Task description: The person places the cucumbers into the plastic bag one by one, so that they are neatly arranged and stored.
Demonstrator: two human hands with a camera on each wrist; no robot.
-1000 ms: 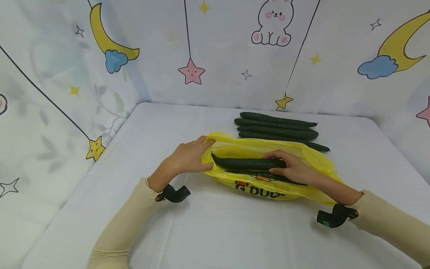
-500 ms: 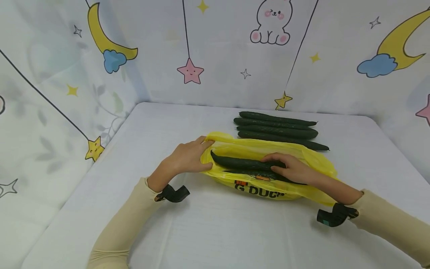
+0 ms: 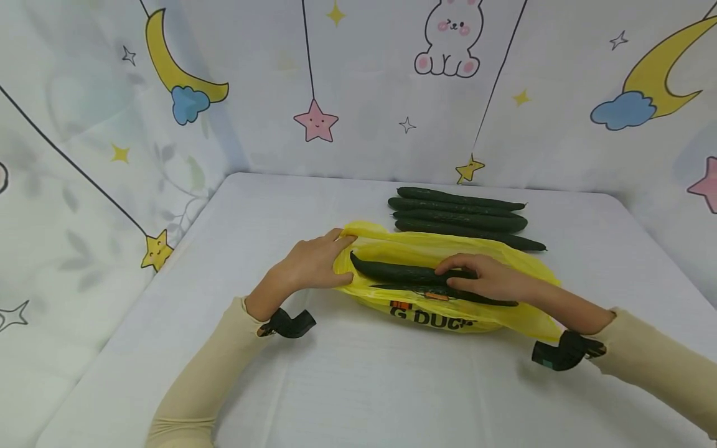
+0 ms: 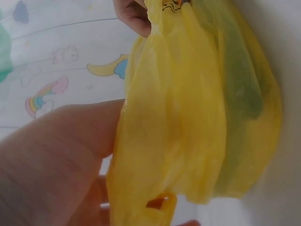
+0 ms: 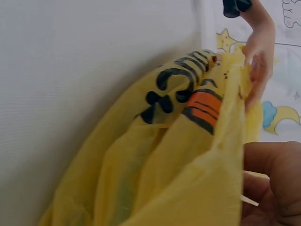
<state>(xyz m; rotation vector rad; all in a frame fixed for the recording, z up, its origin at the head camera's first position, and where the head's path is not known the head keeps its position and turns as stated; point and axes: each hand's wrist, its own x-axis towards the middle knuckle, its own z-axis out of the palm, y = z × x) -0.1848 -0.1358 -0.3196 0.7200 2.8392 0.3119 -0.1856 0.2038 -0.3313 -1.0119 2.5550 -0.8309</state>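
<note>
A yellow plastic bag [image 3: 358, 298] with dark lettering lies on its side on the white table, its mouth spread wide. My left hand [image 3: 313, 261] holds the left edge of the mouth, thumb low and fingers high. Inside, my right hand [image 3: 490, 278] has its fingers and thumb around the right part of a dark green cucumber [image 3: 392, 271]. Another cucumber [image 3: 487, 299] lies in front of it in the bag. Through the bag's film, a dark green shape [image 4: 244, 89] shows in the left wrist view. In the right wrist view, the bag wall hides the cucumbers.
Behind the bag, several cucumbers [image 3: 465, 220] lie side by side on the white table [image 3: 381, 386]. A patterned cloth backdrop [image 3: 364, 74] rises beyond the table's far and left edges. A black wrist camera [image 3: 568, 351] sits close to the bag's right end.
The cucumber in my right hand has sunk slightly into the bag, its left part settling lower. My right forearm has shifted a little up and to the right. My left hand keeps its hold.
</note>
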